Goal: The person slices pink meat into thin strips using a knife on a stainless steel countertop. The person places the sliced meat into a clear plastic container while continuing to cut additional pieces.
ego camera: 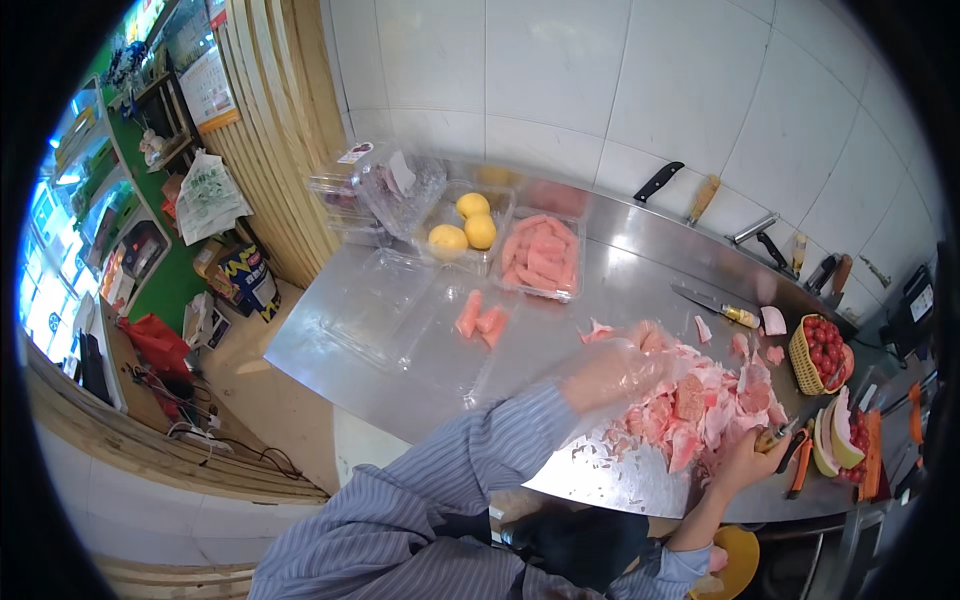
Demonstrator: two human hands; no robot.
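My left hand (pixel 634 371), in a clear plastic glove, is over the left side of a heap of pink pomelo peel and flesh (pixel 690 397). It is blurred, and whether its fingers grip a piece is unclear. At the heap's right front edge, my right hand (pixel 742 465) is closed around a tool with a yellowish handle (pixel 766 440) and a short metal tip. Peeled pomelo segments (pixel 480 319) lie in an open clear plastic box (pixel 420 349) to the left. Behind it, another clear box holds many pink segments (pixel 541 255).
A knife (pixel 716 306) lies on the steel table (pixel 360 300) behind the heap. Yellow fruits (pixel 472 225) sit in a clear box. At right are a basket of red fruit (pixel 821 352), orange-handled pliers or shears (pixel 801 465) and cut rind (pixel 840 435). Several knives (pixel 660 181) stand along the wall.
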